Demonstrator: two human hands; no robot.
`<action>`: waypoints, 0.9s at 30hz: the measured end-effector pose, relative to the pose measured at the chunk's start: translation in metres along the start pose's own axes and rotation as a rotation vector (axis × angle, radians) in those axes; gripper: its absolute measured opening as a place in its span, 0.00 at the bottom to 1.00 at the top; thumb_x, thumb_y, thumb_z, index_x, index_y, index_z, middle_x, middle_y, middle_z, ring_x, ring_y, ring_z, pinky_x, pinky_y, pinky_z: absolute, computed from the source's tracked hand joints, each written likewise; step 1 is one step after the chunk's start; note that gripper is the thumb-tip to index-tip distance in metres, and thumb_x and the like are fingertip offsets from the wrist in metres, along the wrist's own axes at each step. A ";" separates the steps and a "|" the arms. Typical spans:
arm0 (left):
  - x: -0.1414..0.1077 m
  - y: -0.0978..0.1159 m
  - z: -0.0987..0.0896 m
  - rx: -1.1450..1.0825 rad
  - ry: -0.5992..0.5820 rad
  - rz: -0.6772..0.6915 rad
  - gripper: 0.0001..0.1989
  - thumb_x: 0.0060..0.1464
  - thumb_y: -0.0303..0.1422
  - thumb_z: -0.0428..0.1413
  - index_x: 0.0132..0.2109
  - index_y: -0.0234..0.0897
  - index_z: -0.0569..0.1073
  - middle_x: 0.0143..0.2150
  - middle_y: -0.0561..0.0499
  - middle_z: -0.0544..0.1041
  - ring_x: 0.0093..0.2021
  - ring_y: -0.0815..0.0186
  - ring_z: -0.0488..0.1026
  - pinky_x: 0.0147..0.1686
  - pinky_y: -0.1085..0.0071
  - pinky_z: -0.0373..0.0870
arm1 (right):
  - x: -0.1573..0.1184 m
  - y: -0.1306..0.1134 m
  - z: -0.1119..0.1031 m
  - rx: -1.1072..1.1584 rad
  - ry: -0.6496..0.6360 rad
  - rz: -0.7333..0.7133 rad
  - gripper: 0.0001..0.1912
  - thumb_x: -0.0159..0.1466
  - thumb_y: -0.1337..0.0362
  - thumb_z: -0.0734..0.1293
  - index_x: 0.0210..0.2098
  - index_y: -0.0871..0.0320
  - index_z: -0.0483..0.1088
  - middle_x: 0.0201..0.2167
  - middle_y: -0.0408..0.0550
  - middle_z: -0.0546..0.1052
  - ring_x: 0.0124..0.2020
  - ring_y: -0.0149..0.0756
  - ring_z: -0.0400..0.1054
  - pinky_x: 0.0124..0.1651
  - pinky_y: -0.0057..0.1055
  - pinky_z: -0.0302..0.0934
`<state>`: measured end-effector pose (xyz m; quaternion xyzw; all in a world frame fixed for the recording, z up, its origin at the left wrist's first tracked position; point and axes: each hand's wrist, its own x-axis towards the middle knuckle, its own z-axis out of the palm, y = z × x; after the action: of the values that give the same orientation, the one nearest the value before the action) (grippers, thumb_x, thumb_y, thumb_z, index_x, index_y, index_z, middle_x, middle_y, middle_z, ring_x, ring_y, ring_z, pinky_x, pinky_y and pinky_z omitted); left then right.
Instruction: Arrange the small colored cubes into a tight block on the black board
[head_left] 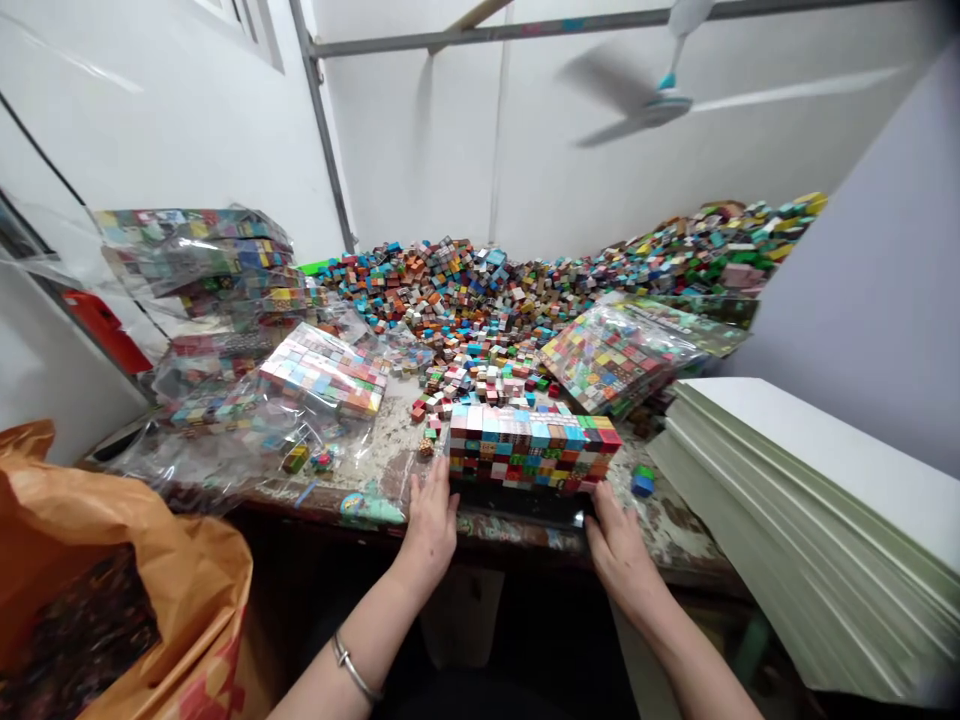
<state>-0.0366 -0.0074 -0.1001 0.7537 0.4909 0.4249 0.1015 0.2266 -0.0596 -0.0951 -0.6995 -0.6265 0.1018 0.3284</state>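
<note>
A block of small multicoloured cubes (532, 450), several rows high, stands on a dark tray (517, 506) at the table's front edge. At the block's left end my left hand (433, 510) rests with its fingers apart, touching the tray's corner. My right hand (616, 530) is at the right end, its fingertips by the lower right corner of the block and the tray. Neither hand is closed around anything. Just behind the block lie loose cubes (487, 378), which run back into a large heap.
Plastic-wrapped cube packs (322, 370) are stacked at the left, and another wrapped pack (600, 355) leans at the right. A tall stack of white boards (810, 500) stands at the right edge. An orange bag (202, 590) is at the lower left.
</note>
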 end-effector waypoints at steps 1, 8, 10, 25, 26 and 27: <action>-0.001 -0.003 -0.003 0.029 0.001 0.005 0.25 0.60 0.27 0.40 0.64 0.37 0.49 0.62 0.38 0.58 0.63 0.54 0.53 0.59 0.42 0.40 | -0.001 0.000 -0.001 0.005 0.004 -0.005 0.28 0.63 0.62 0.49 0.62 0.63 0.49 0.62 0.58 0.56 0.63 0.46 0.43 0.62 0.56 0.35; -0.002 -0.028 -0.038 0.067 0.023 -0.026 0.23 0.61 0.33 0.41 0.62 0.35 0.55 0.61 0.40 0.61 0.63 0.57 0.52 0.61 0.51 0.46 | -0.014 -0.006 -0.008 0.062 0.117 -0.094 0.26 0.64 0.63 0.50 0.62 0.60 0.50 0.61 0.59 0.57 0.63 0.45 0.47 0.61 0.51 0.45; 0.000 -0.028 -0.042 0.024 -0.003 -0.045 0.24 0.61 0.33 0.41 0.63 0.37 0.52 0.60 0.42 0.62 0.64 0.59 0.52 0.62 0.52 0.46 | -0.016 -0.008 -0.009 0.089 0.111 -0.096 0.26 0.64 0.63 0.50 0.62 0.59 0.49 0.60 0.57 0.59 0.63 0.44 0.47 0.61 0.51 0.45; 0.001 -0.015 -0.022 -0.173 -0.153 -0.058 0.26 0.61 0.33 0.41 0.64 0.39 0.47 0.59 0.44 0.65 0.62 0.60 0.55 0.61 0.52 0.47 | -0.015 -0.029 -0.033 0.325 -0.033 0.055 0.30 0.63 0.65 0.48 0.65 0.58 0.39 0.60 0.53 0.60 0.62 0.41 0.48 0.63 0.56 0.27; 0.000 -0.016 -0.022 -0.155 -0.151 -0.041 0.26 0.61 0.33 0.41 0.64 0.39 0.47 0.59 0.44 0.65 0.62 0.60 0.55 0.61 0.52 0.48 | -0.015 -0.031 -0.034 0.346 -0.030 0.057 0.30 0.63 0.65 0.48 0.65 0.59 0.39 0.60 0.54 0.60 0.62 0.41 0.48 0.63 0.56 0.27; 0.000 -0.016 -0.022 -0.132 -0.147 -0.021 0.26 0.61 0.33 0.41 0.65 0.40 0.46 0.59 0.44 0.65 0.62 0.60 0.55 0.61 0.52 0.48 | -0.015 -0.032 -0.035 0.367 -0.024 0.059 0.30 0.63 0.65 0.49 0.64 0.59 0.40 0.60 0.54 0.60 0.62 0.41 0.48 0.63 0.56 0.27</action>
<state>-0.0635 -0.0052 -0.0957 0.7694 0.4609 0.3988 0.1912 0.2173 -0.0850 -0.0541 -0.6444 -0.5806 0.2322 0.4401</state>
